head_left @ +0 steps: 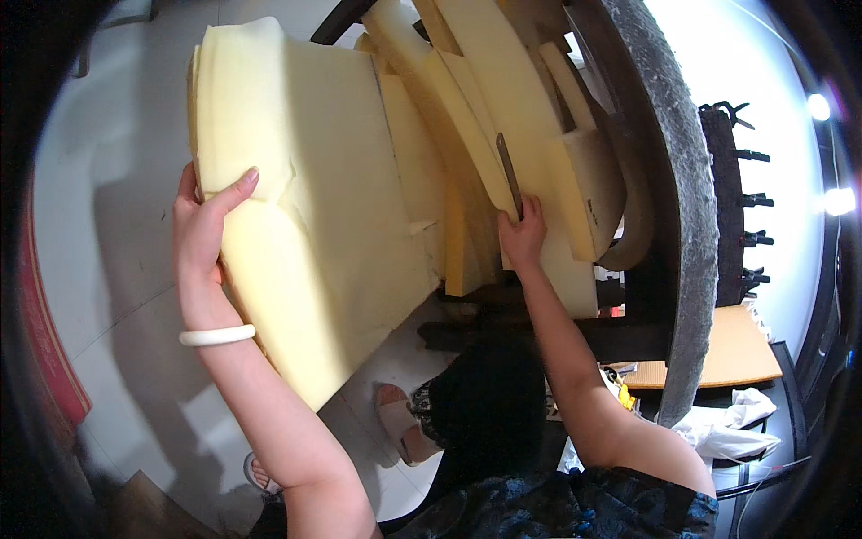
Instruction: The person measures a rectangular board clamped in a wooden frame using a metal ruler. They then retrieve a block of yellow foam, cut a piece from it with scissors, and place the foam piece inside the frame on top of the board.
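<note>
A large pale yellow foam sheet [346, 180], bent over in thick layers at its left edge, fills the middle of the view. Around that edge my left hand [211, 220] is closed, thumb on top and fingers mostly hidden behind. A white bangle circles that wrist. On the right, my right hand [523, 232] is closed on a thin, dark, blade-like strip [508, 171] that points up and away. Beneath and beside the strip lie several long foam pieces [476, 72], some upright and some leaning, on a shelf under the table.
A table with a rough grey edge [691, 207] rises to the right of my right arm. Several black clamps [757, 238] line the frame beyond it. A tan board [723, 346] and white plastic bags [732, 427] sit at lower right. Grey tiled floor [135, 260] spreads left.
</note>
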Tool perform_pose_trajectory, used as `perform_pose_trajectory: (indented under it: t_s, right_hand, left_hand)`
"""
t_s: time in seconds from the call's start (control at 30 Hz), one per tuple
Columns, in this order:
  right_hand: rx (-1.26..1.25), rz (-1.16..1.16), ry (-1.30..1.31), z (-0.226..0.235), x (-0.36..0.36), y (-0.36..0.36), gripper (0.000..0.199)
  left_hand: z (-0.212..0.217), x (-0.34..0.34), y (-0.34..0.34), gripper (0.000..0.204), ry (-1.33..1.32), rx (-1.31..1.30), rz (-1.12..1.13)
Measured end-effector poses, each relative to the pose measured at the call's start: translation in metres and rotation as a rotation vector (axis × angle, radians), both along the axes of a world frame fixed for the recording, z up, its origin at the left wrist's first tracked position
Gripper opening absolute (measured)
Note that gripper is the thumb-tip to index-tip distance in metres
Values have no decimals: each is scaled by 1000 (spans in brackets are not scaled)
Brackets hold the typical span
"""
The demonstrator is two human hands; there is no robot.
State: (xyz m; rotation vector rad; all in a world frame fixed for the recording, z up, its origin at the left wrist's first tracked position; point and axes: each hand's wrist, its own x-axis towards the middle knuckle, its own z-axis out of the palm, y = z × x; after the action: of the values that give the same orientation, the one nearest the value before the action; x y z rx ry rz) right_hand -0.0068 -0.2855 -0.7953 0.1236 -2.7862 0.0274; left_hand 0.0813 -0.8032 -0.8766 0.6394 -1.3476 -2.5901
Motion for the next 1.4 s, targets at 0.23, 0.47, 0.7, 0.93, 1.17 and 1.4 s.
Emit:
perform_pose_trajectory:
  t_s: [0.23, 0.47, 0.7, 0.93, 1.17, 1.4]
  right_hand:
    - [118, 122, 109, -7, 9, -33, 56]
    - [122, 102, -7, -9, 18, -42, 46]
    - [-530, -50, -330, -15, 47, -22, 42]
    - [-438, -4, -371, -16, 84, -8, 37]
    - [-356, 143, -286, -38, 75, -18, 36]
    - [-521, 374, -164, -55, 45, -86, 60]
  left_hand:
    - [-24, -9, 12, 61, 54, -5, -11]
    - [-49, -9, 13, 57, 18, 287, -133]
    - [27, 11, -3, 49, -18, 654, -291]
    - [130, -61, 74, 42, 68, 659, -608]
    - [192, -141, 208, 57, 190, 150, -230]
    - [215, -188, 357, 76, 360, 98, -314]
